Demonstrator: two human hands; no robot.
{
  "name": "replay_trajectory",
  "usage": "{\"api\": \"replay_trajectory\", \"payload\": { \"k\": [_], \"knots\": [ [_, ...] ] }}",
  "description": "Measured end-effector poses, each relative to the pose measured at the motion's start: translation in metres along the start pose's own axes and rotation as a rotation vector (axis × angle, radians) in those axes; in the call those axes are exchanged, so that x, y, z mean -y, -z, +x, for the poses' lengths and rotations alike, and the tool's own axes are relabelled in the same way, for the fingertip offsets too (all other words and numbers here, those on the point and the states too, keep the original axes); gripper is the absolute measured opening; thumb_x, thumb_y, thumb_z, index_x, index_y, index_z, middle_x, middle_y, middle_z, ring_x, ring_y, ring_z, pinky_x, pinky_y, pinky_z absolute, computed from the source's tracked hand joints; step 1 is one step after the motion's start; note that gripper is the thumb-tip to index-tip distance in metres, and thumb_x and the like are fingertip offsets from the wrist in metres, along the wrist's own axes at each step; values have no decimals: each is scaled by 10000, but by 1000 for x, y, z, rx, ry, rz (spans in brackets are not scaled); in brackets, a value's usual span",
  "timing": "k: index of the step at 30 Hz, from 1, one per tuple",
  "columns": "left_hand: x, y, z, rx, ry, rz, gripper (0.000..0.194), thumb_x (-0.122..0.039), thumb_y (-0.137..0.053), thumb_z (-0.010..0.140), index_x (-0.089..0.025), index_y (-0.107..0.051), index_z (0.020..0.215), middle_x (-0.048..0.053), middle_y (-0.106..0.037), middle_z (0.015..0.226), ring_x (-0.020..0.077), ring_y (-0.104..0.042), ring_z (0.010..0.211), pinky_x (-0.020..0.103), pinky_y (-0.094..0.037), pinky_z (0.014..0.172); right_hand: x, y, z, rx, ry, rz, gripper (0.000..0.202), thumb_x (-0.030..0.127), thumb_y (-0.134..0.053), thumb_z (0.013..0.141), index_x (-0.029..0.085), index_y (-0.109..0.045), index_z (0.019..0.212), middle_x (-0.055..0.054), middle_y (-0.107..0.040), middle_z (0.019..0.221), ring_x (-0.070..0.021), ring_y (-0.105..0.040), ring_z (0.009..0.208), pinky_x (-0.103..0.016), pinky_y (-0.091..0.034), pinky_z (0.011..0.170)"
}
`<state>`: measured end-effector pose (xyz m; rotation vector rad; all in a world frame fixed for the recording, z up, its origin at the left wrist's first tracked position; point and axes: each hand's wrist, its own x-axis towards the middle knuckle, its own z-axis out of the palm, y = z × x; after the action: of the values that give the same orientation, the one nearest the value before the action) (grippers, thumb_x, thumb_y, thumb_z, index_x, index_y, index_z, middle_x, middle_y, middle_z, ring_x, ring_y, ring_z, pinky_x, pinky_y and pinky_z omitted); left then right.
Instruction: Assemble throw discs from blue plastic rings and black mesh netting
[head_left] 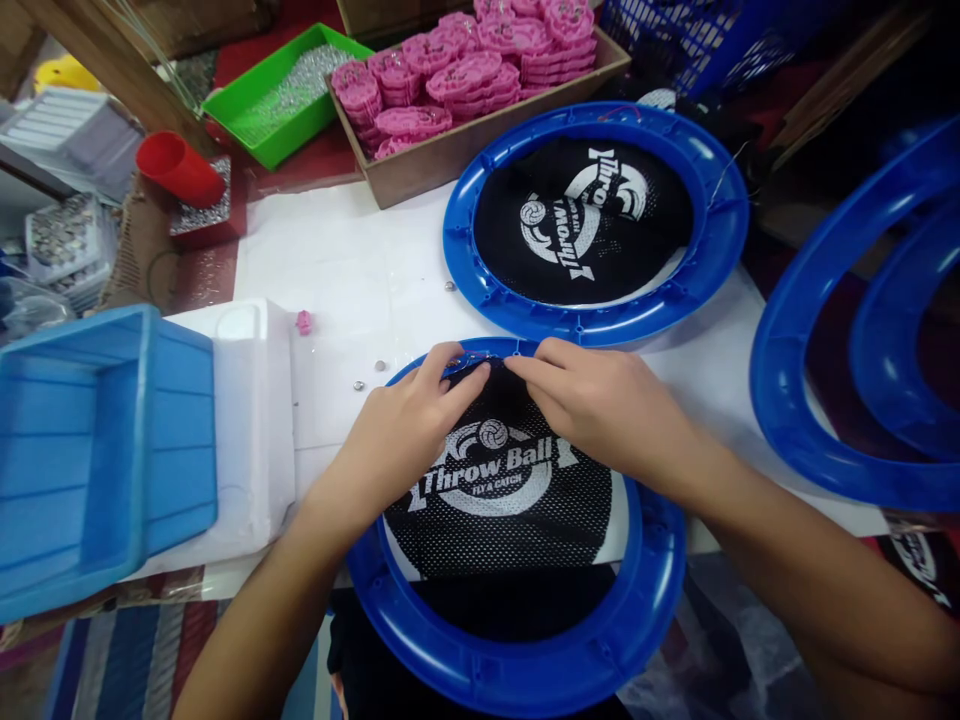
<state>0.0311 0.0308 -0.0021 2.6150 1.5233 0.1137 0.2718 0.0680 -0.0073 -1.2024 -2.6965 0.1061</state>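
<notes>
A blue plastic ring (pixel 525 670) lies at the table's front edge, partly over the person's lap. Across it is a black mesh cloth (pixel 517 540) printed "Throw Ball" in white. My left hand (pixel 420 410) pinches the cloth's top edge at the far side of the ring, thumb and forefinger close together. Beside it, my right hand (pixel 585 395) has its fingers closed on the same edge, a small gap from the left thumb. What lies between the fingertips is partly hidden. Behind, a second blue ring (pixel 465 225) with black cloth touches or nearly touches the first.
Small metal discs (pixel 380 366) and a pink piece (pixel 303 322) lie on the white table (pixel 337 250). At left stand a blue bin (pixel 180 430) and white box (pixel 255 420). Behind are a green tray (pixel 277 150), a red cup (pixel 176 165) and a box of pink parts (pixel 442 160). More rings (pixel 780 400) sit right.
</notes>
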Motion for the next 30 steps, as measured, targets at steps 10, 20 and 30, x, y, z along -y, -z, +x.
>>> {"api": "replay_trajectory", "payload": {
  "k": [10,20,30],
  "knots": [
    [-6,6,5,65,50,57,677,31,-455,925,-255,-565,1529,153,-580,1504,262,-752,1007,262,-569,571,9,6,-7,-86,130,-280,375,1,-496,967,111,-753,1217,-75,-700,856,-174,-580,666,-340,-252,544],
    [-6,4,2,50,14,85,679,13,-467,951,-269,-525,1566,160,-571,1500,263,-753,1033,251,-578,543,9,7,-8,-155,124,-308,375,-9,-507,947,118,-770,1183,-57,-684,826,-161,-558,623,-334,-235,532],
    [-6,5,1,38,13,50,659,13,-489,958,-266,-536,1554,158,-560,1519,279,-748,1081,266,-610,597,11,6,-9,-175,138,-290,345,12,-500,978,114,-769,1168,-46,-671,791,-160,-569,625,-331,-261,539]
  ]
}}
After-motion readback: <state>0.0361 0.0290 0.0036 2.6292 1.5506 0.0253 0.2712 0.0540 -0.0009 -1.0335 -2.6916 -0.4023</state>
